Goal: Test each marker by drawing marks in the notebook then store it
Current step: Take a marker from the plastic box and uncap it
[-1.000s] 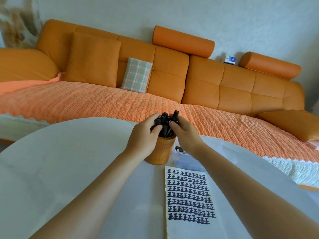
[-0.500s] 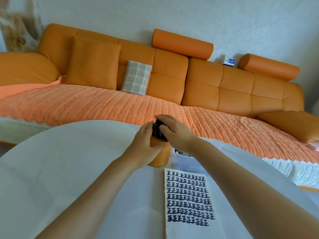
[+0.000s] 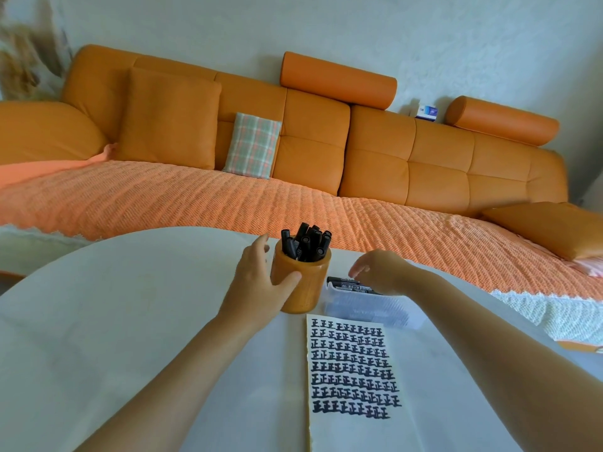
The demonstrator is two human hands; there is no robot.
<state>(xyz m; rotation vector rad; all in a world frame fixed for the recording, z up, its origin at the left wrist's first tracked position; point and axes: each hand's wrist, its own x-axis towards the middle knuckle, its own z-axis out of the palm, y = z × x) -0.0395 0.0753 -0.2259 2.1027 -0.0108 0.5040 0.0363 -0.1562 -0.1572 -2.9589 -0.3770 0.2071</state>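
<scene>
An orange cup [image 3: 310,288] full of black markers [image 3: 306,244] stands on the white table [image 3: 114,321]. My left hand [image 3: 257,285] wraps the cup's left side, thumb across its front. To the right, a clear plastic box [image 3: 365,308] holds a couple of black markers [image 3: 344,282]. My right hand [image 3: 378,270] hovers just above that box with loosely curled fingers and nothing in them. In front of the box lies the notebook page [image 3: 352,363], covered with rows of black marks.
The round table's far edge runs just behind the cup. Beyond it stretches an orange sofa [image 3: 375,164] with a woven cover, cushions and a plaid pillow [image 3: 253,145]. Bare tabletop lies to the left of my left arm.
Both hands were over the markers in the cup. My right hand has come off them and moved right, over the clear box. My left hand slid down onto the cup's side.
</scene>
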